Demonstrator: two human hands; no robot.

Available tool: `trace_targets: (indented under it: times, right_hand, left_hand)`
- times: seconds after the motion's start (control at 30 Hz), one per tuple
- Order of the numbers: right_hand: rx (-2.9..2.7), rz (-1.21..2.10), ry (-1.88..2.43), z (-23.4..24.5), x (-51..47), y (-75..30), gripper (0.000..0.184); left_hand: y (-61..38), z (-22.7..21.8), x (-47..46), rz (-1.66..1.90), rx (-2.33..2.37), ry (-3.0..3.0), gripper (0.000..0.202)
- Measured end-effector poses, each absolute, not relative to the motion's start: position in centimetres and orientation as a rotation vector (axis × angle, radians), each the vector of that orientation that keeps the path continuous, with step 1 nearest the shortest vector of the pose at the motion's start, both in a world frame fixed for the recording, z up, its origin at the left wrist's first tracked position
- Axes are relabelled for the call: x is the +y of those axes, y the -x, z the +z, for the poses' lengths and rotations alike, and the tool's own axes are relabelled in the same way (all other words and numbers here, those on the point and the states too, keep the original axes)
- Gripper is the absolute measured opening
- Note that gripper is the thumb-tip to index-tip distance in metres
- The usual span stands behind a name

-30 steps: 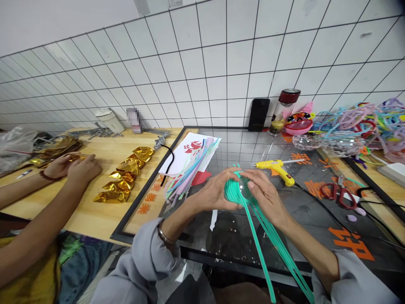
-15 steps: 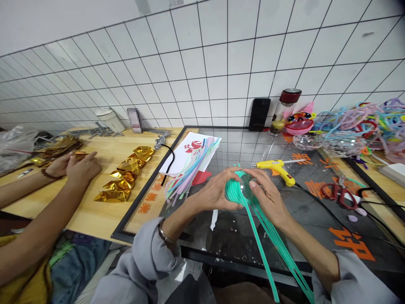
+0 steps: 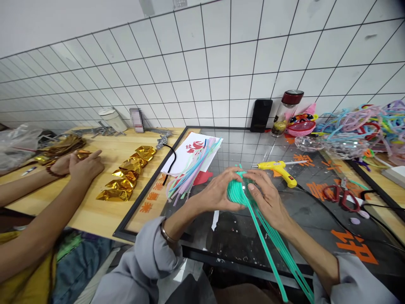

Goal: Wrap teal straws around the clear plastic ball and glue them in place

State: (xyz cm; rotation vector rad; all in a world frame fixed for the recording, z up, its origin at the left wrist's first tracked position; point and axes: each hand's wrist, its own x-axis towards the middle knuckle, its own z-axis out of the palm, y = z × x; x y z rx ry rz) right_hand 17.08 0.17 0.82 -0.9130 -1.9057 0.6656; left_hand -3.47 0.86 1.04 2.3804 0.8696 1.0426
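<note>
A clear ball is held between both hands over the dark glass tabletop. Green pipe-cleaner-like strips lie side by side around its left part. Their long loose ends run down past the table's front edge. My left hand curves around the green-covered side, thumb below and fingers above. On the clear side, my right hand grips with its thumb pressed against the ball and its fingers over the top. Part of the ball is hidden behind my fingers.
Right of my hands lie a yellow glue gun with a black cord and red-handled scissors. Pastel strips rest on white paper. Gold foil pieces and another person's hands are left. A bottle stands behind.
The view has shifted slightly, so the table things appear a little farther right. Both hands keep their hold on the ball, and slightly less of its clear part shows between them.
</note>
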Motion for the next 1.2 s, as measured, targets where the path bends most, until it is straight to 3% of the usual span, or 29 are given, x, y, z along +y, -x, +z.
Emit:
trace_targets:
  times: [1.2]
  right_hand:
    - [-1.847, 0.600, 0.982, 0.37, 0.14, -17.16, 0.035]
  left_hand:
    - [3.16, 0.67, 0.70, 1.113, 0.854, -2.403, 0.063]
